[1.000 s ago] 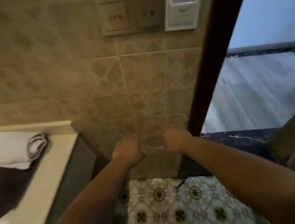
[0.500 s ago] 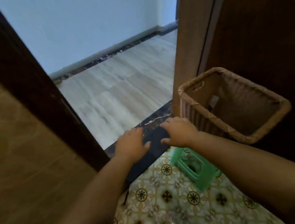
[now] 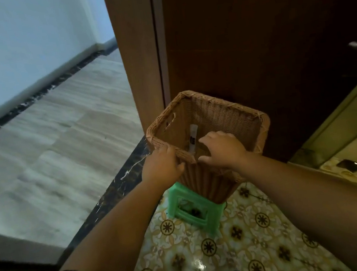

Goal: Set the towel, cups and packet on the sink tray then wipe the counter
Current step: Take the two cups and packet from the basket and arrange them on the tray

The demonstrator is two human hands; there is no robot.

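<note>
I see left hand gripping near rim of wicker basket; right hand curled over rim, grip unclear. Basket stands on green stool.

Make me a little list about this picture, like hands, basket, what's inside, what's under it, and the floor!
left hand: on the near rim of the basket, at its left corner
right hand: over the same near rim, fingers curled
basket: woven, tan, open on top
inside: a white packet leaning on the wall
under it: a green stool
floor: patterned tiles
behind: a dark wooden door
</note>
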